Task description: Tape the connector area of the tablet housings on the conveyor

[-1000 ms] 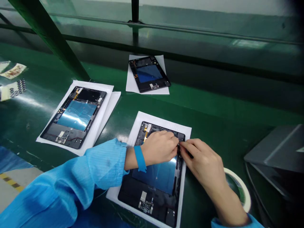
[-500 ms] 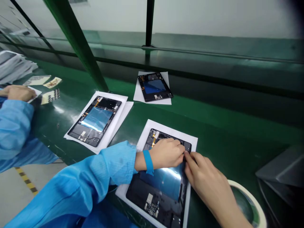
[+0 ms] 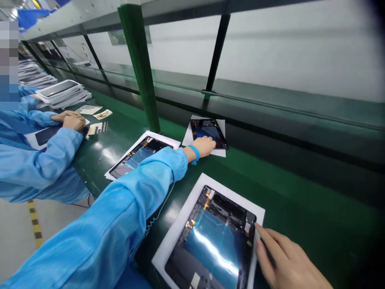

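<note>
A black tablet (image 3: pixel 210 237) without its back cover lies near me on white sheets, its inner parts and shiny blue film exposed. At its upper right edge rests my right hand (image 3: pixel 285 257), fingers stretched and fingertips touching the rim. My left hand (image 3: pixel 204 145) reaches out to a second opened tablet (image 3: pixel 207 127) at the back. Its fingers are curled over that tablet's front edge; the fingertips are hidden, so what they hold cannot be made out. A blue wrist strap (image 3: pixel 195 153) circles my left wrist. Partly behind my sleeve lies a third opened tablet (image 3: pixel 138 156) on white sheets.
To the left a co-worker's hands (image 3: pixel 72 119) rest by another device. Sticker sheets (image 3: pixel 98 127) and a stack of white sheets (image 3: pixel 64 94) lie there. A green post (image 3: pixel 140 68) rises behind the third tablet. A coiled cord (image 3: pixel 148 226) hangs beneath my left sleeve.
My left hand has left the near tablet's upper corner and moved forward to the back tablet. My right hand remains at the near tablet's edge. The view has tilted up and shifted left.
</note>
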The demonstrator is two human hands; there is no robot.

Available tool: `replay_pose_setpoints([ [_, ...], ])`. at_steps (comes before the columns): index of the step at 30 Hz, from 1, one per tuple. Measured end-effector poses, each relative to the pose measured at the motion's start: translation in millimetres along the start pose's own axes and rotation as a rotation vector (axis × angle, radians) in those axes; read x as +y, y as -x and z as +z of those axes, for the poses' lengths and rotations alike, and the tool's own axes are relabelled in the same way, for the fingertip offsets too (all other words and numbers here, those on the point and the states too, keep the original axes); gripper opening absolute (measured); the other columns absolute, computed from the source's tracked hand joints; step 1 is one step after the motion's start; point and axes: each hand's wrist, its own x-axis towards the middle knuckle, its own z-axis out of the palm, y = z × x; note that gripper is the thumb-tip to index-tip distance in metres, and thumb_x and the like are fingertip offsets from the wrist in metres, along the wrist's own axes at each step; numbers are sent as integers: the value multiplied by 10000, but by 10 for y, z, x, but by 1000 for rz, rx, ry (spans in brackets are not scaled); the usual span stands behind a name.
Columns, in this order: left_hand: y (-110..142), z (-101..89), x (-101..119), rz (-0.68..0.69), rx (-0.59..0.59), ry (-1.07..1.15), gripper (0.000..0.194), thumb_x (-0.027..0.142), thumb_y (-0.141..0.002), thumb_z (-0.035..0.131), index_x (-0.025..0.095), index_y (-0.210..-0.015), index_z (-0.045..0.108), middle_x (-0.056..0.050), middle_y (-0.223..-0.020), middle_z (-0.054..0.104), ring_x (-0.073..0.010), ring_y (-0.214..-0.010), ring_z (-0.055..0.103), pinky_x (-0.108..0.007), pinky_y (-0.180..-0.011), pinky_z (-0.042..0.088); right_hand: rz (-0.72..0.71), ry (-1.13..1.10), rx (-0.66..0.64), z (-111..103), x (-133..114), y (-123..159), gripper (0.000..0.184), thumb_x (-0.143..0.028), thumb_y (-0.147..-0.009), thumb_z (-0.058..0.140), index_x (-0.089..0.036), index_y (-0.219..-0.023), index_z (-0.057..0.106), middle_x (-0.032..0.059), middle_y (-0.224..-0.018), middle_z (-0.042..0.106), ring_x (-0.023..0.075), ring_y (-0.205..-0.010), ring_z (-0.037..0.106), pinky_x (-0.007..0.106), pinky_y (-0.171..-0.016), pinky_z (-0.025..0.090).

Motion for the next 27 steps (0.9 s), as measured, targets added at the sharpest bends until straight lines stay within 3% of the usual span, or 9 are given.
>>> replay_pose_setpoints([
  [2,-122,105,-95,5,-41,5,268,298,-914,549,133,-1124,573,-91,-1147,584,-208,-1026,582,-413,-868,507,-4,-11,-3,23,53,-260,312,-343,-943,420,-134,-1113,580,73,-989,647,183,-843,589,300,-708,442],
  [4,-189,172,-149,18,-74,11,304,338,-908,561,145,-1142,563,-83,-1151,581,-198,-1008,587,-410,-862,512,-5,-5,-137,153,85,-695,301,-330,-954,385,-148,-1079,590,78,-1025,641,190,-882,592,298,-701,449],
  [8,-209,196,-258,33,-105,15,317,338,-907,563,135,-1150,560,-93,-1154,578,-203,-1007,589,-407,-857,514,77,93,-517,684,104,-1709,224,-241,-934,416,-163,-1050,591,95,-1080,617,191,-895,606,274,-597,433],
  [11,-167,185,-378,44,-111,17,291,332,-910,559,133,-1123,572,-83,-1125,594,-191,-981,599,-399,-846,520,59,94,-557,1065,103,-2185,191,-199,-904,458,-153,-1043,582,109,-1078,602,190,-871,620,270,-554,418],
  [16,-145,198,-529,65,-86,55,195,259,-921,506,158,-1029,633,-82,-1062,648,-207,-941,639,-350,-797,523,-13,68,-555,1370,112,-2330,202,-148,-910,396,-151,-978,586,84,-983,602,165,-814,622,259,-512,375],
  [22,-231,220,-573,117,-69,68,165,159,-827,593,141,-972,671,-149,-977,679,-256,-922,662,-321,-769,512,5,67,-552,1445,133,-2362,230,-171,-919,372,-143,-902,600,99,-1004,584,157,-783,613,268,-485,337],
  [27,-153,224,-721,186,-82,55,203,79,-766,604,141,-944,680,-149,-980,684,-265,-904,666,-337,-752,522,33,101,-538,1466,147,-2360,261,-184,-936,343,-139,-925,600,100,-1084,573,151,-795,616,259,-483,340],
])
